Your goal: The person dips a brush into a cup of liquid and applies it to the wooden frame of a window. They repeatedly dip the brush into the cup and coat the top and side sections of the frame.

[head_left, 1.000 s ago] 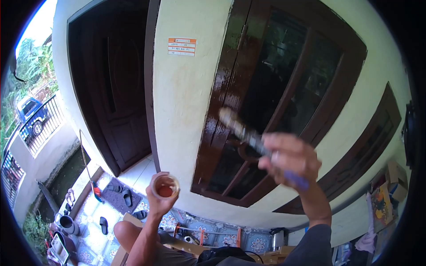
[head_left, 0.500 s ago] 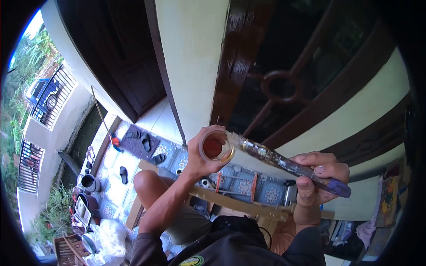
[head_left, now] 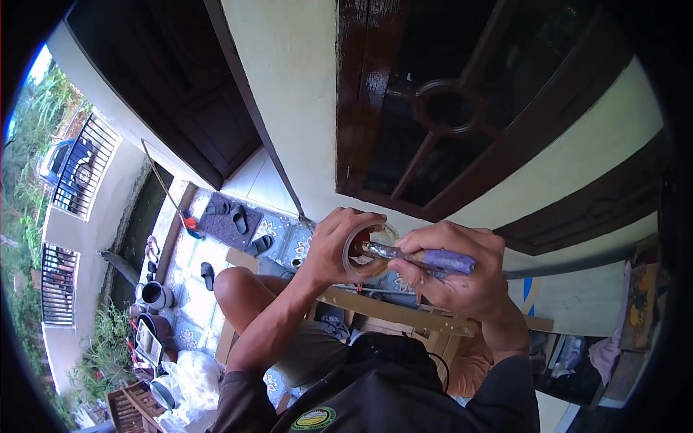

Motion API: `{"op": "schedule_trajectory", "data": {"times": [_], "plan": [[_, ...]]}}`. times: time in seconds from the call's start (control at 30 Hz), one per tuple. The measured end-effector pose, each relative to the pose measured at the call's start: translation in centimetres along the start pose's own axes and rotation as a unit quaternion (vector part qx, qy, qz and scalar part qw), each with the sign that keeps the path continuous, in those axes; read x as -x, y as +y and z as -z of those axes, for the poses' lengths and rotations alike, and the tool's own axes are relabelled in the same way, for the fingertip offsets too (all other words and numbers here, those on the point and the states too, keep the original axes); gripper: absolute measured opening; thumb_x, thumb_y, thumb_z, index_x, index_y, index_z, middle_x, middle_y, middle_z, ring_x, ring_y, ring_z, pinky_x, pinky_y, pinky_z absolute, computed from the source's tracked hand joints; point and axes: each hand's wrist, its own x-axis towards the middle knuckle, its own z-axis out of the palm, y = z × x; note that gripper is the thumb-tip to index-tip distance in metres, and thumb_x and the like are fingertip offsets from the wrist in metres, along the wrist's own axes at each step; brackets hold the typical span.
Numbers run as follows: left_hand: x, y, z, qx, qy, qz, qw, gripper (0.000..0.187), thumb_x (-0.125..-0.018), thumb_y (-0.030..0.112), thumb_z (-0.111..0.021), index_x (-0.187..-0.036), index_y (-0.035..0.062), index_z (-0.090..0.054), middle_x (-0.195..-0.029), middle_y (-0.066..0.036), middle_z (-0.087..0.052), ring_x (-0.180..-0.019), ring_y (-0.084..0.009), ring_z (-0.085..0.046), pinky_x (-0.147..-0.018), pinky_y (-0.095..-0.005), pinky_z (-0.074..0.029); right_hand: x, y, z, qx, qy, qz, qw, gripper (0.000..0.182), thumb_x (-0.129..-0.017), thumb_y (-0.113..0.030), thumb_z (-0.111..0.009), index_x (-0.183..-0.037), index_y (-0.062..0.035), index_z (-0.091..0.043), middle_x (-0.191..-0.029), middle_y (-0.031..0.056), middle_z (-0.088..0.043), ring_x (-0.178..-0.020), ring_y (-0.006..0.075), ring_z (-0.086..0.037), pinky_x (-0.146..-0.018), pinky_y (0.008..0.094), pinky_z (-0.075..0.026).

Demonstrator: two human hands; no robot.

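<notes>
The left hand point(head_left: 339, 242) has its grip wrapped around a small clear cup point(head_left: 369, 249) of dark stain, held in the air above the knee. The right hand point(head_left: 451, 278) pinches the purple-handled brush point(head_left: 422, 257), bristles dipped inside the cup. An overloaded brush could drip onto the tiled floor point(head_left: 216, 252); a tilted cup might spill stain over the wooden ladder point(head_left: 404, 317).

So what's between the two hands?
In the head view, a small clear cup sits between them. The left hand grips it, and the right hand holds a purple-handled brush whose tip reaches into the cup.
</notes>
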Motion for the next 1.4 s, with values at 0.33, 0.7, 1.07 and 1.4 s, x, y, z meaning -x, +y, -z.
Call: {"op": "schedule_trajectory", "data": {"times": [0.33,0.7,1.07,1.4], "plan": [[0.1,-0.4,0.2,-0.014,0.007,0.007,1.000,0.053,-0.062,0.014,-0.083,-0.110,0.0049,-0.063,-0.089,-0.009,-0.066,-0.073,-0.0218,-0.062,-0.064,-0.0315,-0.050,-0.3,2.4,-0.5,-0.049,-0.002,-0.023,0.999,0.021,-0.076,-0.005,-0.082,-0.089,-0.0017,-0.066,-0.081,0.0092,-0.071,-0.072,0.0156,-0.072,-0.064,0.0249,-0.056],[-0.4,-0.3,0.3,0.033,0.012,0.068,0.997,0.060,-0.057,0.014,-0.086,-0.110,-0.0017,-0.063,-0.106,-0.015,-0.068,-0.088,-0.0230,-0.070,-0.081,-0.0303,-0.055,2.4,6.2,0.1,-0.365,0.172,-0.274,0.873,0.019,-0.091,-0.014,-0.069,-0.103,-0.0044,-0.059,-0.090,0.0126,-0.071,-0.076,0.0193,-0.072,-0.064,0.0291,-0.062],[0.1,0.2,-0.2,0.061,0.031,0.114,0.991,0.054,-0.065,0.016,-0.082,-0.113,0.0020,-0.062,-0.103,-0.013,-0.068,-0.090,-0.0233,-0.070,-0.081,-0.0315,-0.055,4.6,7.1,-1.1,-0.445,0.204,-0.310,0.815,0.019,-0.095,-0.018,-0.063,-0.109,-0.0095,-0.054,-0.097,0.0106,-0.068,-0.079,0.0193,-0.072,-0.064,0.0291,-0.062],[0.1,0.4,-1.0,0.031,-0.008,0.165,0.986,0.053,-0.064,0.017,-0.085,-0.110,0.0025,-0.063,-0.100,-0.012,-0.070,-0.088,-0.0214,-0.071,-0.080,-0.0301,-0.056,6.9,6.2,-2.1,-0.207,0.189,-0.107,0.954,0.025,-0.079,-0.001,-0.078,-0.094,-0.0020,-0.059,-0.091,0.0162,-0.070,-0.088,0.0232,-0.071,-0.074,0.0299,-0.058]]}}
